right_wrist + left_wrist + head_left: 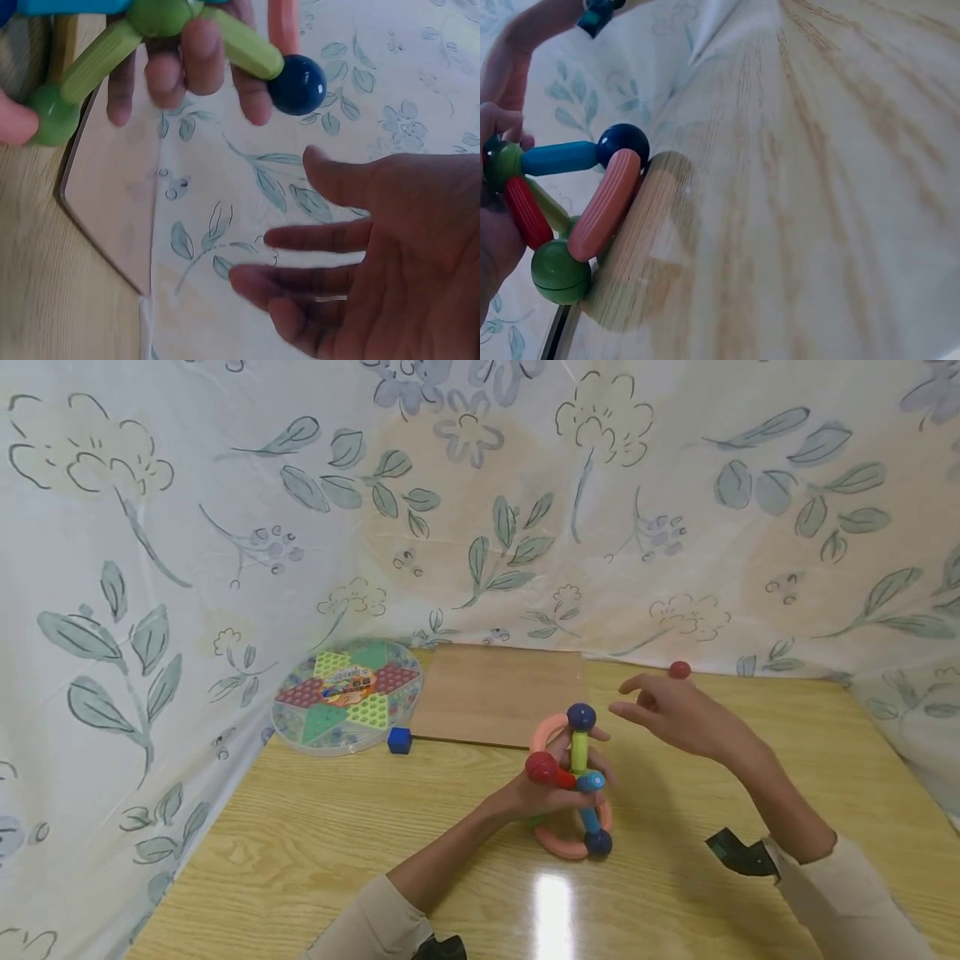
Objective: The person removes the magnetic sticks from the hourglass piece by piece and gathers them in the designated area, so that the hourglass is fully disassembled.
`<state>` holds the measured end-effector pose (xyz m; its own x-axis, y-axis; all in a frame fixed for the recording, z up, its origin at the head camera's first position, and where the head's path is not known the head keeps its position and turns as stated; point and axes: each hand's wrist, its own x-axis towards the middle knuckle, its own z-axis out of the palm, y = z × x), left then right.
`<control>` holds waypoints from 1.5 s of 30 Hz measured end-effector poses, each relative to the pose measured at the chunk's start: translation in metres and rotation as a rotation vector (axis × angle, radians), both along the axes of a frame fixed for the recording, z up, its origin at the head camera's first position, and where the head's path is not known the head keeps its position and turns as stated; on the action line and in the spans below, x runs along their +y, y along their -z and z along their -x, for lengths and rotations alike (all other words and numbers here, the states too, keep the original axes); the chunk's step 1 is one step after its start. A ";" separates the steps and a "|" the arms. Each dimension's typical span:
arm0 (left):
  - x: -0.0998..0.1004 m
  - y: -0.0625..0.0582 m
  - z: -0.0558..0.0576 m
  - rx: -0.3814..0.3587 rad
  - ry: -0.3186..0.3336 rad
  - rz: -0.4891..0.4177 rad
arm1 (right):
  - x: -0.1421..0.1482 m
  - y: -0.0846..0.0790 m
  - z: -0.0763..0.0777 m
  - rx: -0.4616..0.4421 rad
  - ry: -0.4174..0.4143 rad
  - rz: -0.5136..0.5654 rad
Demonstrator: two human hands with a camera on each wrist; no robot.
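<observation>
My left hand (536,793) grips a magnetic ball-and-stick structure (580,752) above the table, with its fingers around the rods. The structure joins straight green, red and blue rods and curved coral rods with balls. A dark blue ball (581,717) tops it, a red ball (542,768) faces me, and a green ball (561,271) shows in the left wrist view. My right hand (678,714) hovers to the right, apart from the structure; in the right wrist view its fingers (307,277) are loosely extended and hold nothing. A loose red ball (679,670) appears just beyond it.
A round Chinese checkers board (348,693) lies at the back left of the wooden table (322,827). Beside it is a flat brown board (498,693), with a small blue cube (400,741) near its front left corner. A floral cloth (480,527) hangs behind.
</observation>
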<state>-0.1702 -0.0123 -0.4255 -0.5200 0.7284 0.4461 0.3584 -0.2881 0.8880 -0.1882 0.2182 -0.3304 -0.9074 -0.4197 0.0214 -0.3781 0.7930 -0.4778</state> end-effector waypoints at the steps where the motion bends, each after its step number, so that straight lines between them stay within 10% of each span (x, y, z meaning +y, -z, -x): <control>1: 0.000 0.000 0.000 -0.002 0.007 0.001 | 0.000 0.000 -0.001 0.008 -0.024 0.019; 16: -0.005 0.000 0.001 -0.008 0.055 0.042 | -0.039 0.015 0.006 0.152 -0.421 0.219; 34: 0.005 0.005 -0.001 0.070 -0.088 -0.153 | -0.042 0.007 0.000 0.255 -0.349 0.194; 45: 0.011 0.025 0.015 0.097 -0.006 -0.260 | -0.041 0.011 -0.003 0.237 -0.309 0.144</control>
<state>-0.1851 -0.0012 -0.4502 -0.4694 0.5803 0.6655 0.4403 -0.4995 0.7461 -0.1853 0.1770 -0.3418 -0.7021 -0.6489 0.2932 -0.7007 0.5561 -0.4469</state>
